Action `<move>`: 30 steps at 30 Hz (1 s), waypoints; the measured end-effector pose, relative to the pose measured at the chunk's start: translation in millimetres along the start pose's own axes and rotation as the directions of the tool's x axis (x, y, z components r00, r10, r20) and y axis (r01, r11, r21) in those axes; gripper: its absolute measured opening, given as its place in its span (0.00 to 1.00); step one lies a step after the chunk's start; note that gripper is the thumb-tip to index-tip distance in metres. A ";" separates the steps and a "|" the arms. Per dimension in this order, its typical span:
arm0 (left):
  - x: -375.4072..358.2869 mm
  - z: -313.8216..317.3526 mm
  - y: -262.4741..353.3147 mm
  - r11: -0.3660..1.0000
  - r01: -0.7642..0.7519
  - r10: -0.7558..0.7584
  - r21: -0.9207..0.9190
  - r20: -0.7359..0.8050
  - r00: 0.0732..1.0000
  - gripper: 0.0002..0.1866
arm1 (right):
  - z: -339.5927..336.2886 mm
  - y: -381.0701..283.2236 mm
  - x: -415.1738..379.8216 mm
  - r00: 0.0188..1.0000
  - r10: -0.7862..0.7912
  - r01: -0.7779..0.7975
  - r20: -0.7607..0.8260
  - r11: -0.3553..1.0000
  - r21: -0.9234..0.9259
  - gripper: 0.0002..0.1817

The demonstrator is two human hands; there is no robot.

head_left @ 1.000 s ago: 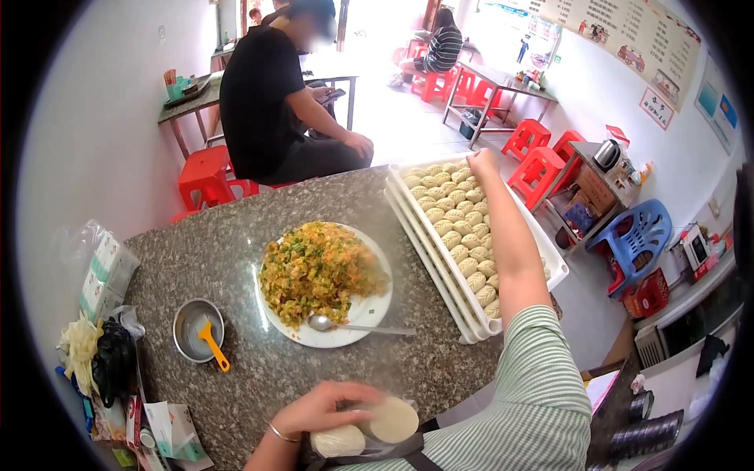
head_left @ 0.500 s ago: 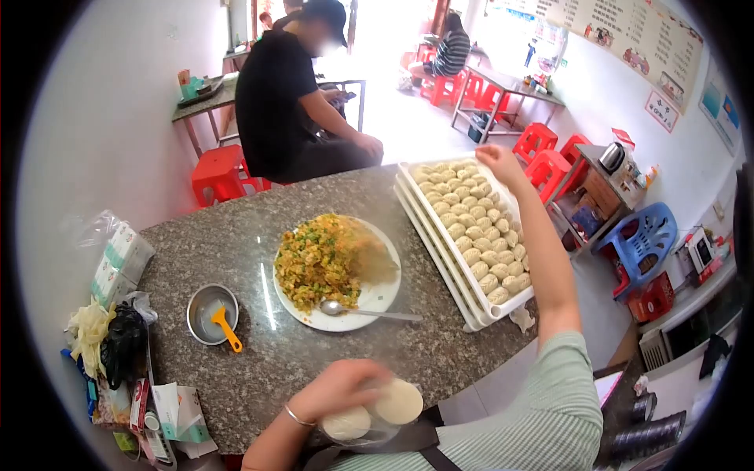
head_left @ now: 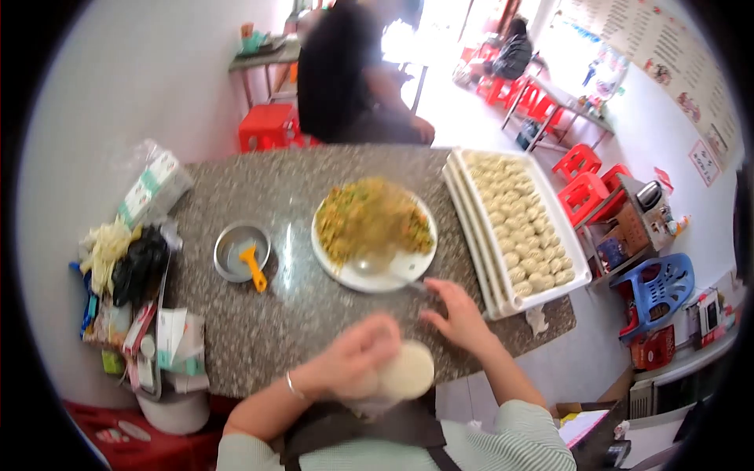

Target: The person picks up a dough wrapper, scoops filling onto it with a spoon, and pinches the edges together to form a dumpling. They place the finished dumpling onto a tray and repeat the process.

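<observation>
My left hand (head_left: 357, 357) is raised over the round dough wrappers (head_left: 410, 370) at the counter's near edge. Its fingers are curled and blurred, with what looks like one pale wrapper in them. My right hand (head_left: 459, 318) has its thumb and fingers apart, close to the handle of a metal spoon (head_left: 404, 280). The spoon lies on a white plate (head_left: 393, 282) heaped with yellow-green chopped filling (head_left: 365, 216). To the right, pleated dumplings (head_left: 526, 216) fill the top one of several stacked white trays (head_left: 580, 263).
A metal bowl (head_left: 228, 263) with an orange scraper (head_left: 253, 267) stands left of the plate. Bags (head_left: 140, 267) and tissue packs (head_left: 157, 184) crowd the left edge. Across the counter sits a person in black (head_left: 338, 78). Red stools (head_left: 581, 196) stand beyond the trays.
My right hand has come back from the tray's far end to the spoon handle. My left hand has risen a little from the wrappers. The view has shifted.
</observation>
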State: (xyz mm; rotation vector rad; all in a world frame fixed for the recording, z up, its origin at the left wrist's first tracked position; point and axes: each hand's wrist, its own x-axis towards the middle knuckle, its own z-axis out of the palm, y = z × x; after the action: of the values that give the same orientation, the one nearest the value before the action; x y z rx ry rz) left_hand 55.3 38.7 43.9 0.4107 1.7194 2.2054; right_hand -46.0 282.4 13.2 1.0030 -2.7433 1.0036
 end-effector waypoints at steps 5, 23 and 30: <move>1.0 -23.9 -13.5 0.849 -0.041 -0.098 -0.527 -0.233 0.967 0.14 | 24.5 -7.3 8.5 0.997 0.006 -0.011 -0.076 0.998 -0.057 0.26; 1.1 -56.0 -62.8 0.604 -0.091 -0.300 -0.792 -0.331 0.895 0.22 | 36.8 -17.2 37.6 1.000 0.015 -0.015 -0.006 0.998 -0.053 0.14; 23.6 -52.4 -54.6 0.592 -0.121 -0.231 -0.797 -0.311 0.922 0.23 | 44.2 -19.7 38.6 0.998 0.021 -0.023 0.067 0.999 0.026 0.15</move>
State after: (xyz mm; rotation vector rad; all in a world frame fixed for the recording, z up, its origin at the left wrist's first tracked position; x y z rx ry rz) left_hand 16.2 14.7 -20.8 -0.3385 0.6198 2.8382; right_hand -57.4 223.1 -0.7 1.0307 -2.8072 1.0312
